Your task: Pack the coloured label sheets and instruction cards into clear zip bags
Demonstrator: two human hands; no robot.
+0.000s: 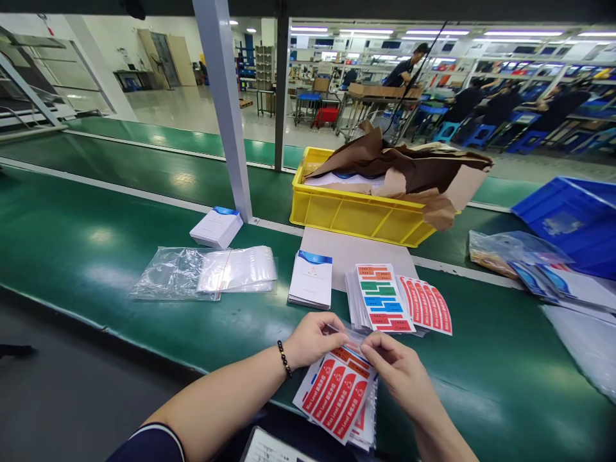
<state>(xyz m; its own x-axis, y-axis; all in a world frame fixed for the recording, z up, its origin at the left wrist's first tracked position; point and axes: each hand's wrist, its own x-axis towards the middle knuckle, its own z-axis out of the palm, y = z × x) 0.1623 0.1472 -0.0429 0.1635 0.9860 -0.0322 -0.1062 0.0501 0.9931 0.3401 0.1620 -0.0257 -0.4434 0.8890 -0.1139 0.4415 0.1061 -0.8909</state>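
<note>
My left hand [315, 340], with a beaded bracelet at the wrist, pinches the top left of a clear plastic bag [355, 338]. At the bag's top right, my right hand [392, 362] pinches the edge between thumb and fingers. Red label sheets [334, 398] and orange labels show below my hands; whether every sheet lies inside the bag I cannot tell. Just beyond stand a stack of white booklets [310, 280] with blue tops, a pile of multicoloured label sheets [385, 298] and a fan of red label sheets [427, 305].
Clear bags [238, 269] and another booklet stack [216, 226] lie to the left on the green bench [96, 231]. A yellow crate [360, 215] with brown paper stands behind. To the right are a blue bin [572, 218] and packed bags [548, 273]. Several people work in the background.
</note>
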